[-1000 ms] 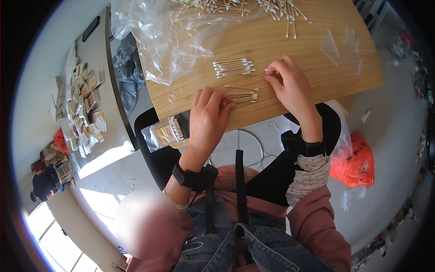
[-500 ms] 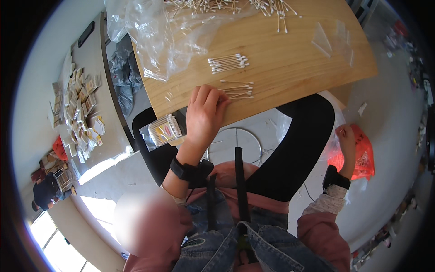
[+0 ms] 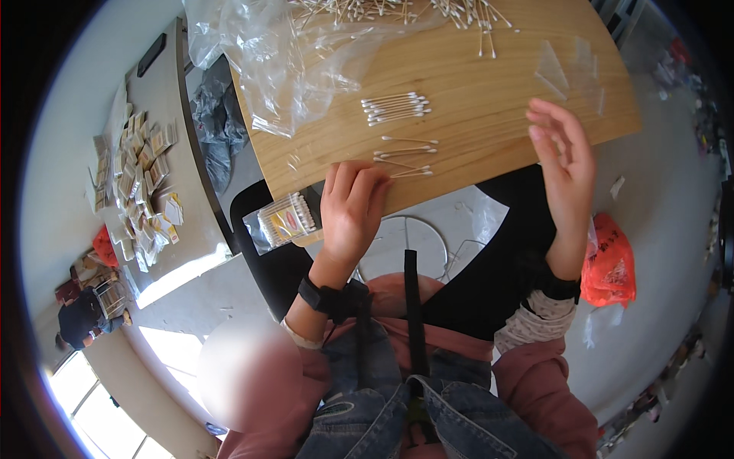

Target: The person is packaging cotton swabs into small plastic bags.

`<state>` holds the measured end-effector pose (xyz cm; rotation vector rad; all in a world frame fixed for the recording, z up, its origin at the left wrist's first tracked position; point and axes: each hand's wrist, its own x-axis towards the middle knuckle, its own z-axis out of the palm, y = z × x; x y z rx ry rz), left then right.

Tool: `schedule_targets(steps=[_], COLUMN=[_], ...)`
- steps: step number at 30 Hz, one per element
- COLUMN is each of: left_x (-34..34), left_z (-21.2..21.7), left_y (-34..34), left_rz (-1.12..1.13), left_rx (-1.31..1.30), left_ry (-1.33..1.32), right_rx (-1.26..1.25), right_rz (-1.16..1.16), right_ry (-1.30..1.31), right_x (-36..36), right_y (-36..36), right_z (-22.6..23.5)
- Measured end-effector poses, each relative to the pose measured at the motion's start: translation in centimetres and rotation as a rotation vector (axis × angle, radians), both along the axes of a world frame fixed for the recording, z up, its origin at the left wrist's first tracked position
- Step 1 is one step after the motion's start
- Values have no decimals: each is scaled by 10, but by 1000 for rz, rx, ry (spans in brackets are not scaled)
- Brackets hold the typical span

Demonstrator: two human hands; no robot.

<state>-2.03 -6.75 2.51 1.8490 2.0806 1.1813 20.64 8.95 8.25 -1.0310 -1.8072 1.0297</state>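
Observation:
My left hand [image 3: 352, 203] rests at the near edge of the wooden table [image 3: 489, 115], fingers curled and pressed together. The white-tipped end of a cotton swab [image 3: 411, 174] sticks out from its fingertips; the other end is hidden by them. A few loose cotton swabs [image 3: 409, 151] lie just beyond that hand. Farther back is a neat row of several cotton swabs [image 3: 396, 109]. Beside my left wrist sits a clear packet of cotton swabs [image 3: 285, 222] with a yellow label. My right hand [image 3: 567, 161] hovers over the table's right side, open, its fingers apart and holding nothing.
A big pile of loose swabs [image 3: 397, 9] and a crumpled clear plastic bag [image 3: 290, 69] cover the far side. Thin clear plastic pieces [image 3: 552, 73] lie at right. A side table [image 3: 183, 138] holds many packets [image 3: 141, 180]. A red bag [image 3: 609, 264] is low at right.
My right hand has risen from beside the red bag to above the table's right side, and its fingers have spread. The swabs near my left fingertips have spread slightly apart.

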Motion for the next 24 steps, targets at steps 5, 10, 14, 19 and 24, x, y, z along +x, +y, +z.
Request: schedule_targets(steps=[5, 10, 14, 19, 24], left_x=[-4, -5, -4, -6, -11], left_z=[7, 13, 16, 18, 15], left_y=[-6, 3, 21, 41, 45], left_rz=[-60, -56, -46, -28, -55], left_rx=[-31, -170, -159, -135, -72], left_ry=[37, -102, -103, -35, 42], right_rx=[25, 72, -33, 118, 110], right_rz=[147, 300, 198, 126, 123], right_ry=[87, -48, -7, -23, 16], right_x=[-76, -74, -68, -70, -67], right_y=[5, -3, -2, 0, 2], right_z=[-33, -56, -57, -62, -64])
